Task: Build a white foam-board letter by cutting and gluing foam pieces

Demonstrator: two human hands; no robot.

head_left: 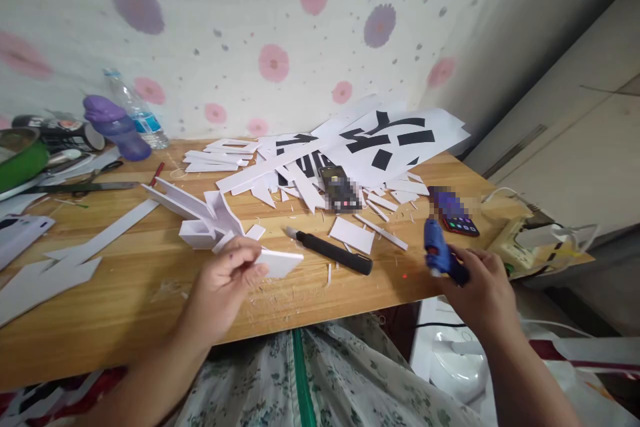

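Between the fingers and thumb of my left hand (230, 280) is a small flat piece of white foam board (281, 263), held above the table's front part. Just behind it stands a white foam-board shape (205, 217) built of upright strips; my left hand partly hides its near end. My right hand (480, 287) is wrapped round the grip of a blue glue gun (437, 247), whose nozzle points down near the table's right front edge. A black-handled craft knife (335, 252) lies between my hands, with a flat white rectangle (353, 235) beyond it.
White offcuts (295, 177) and printed sheets (390, 140) cover the back of the wooden table (165, 293). Two phones lie there, one dark (340, 187), one red-edged (455, 211). Bottles (117, 127) and a green bowl (23, 163) stand at left; a power strip (510, 243) sits at right.
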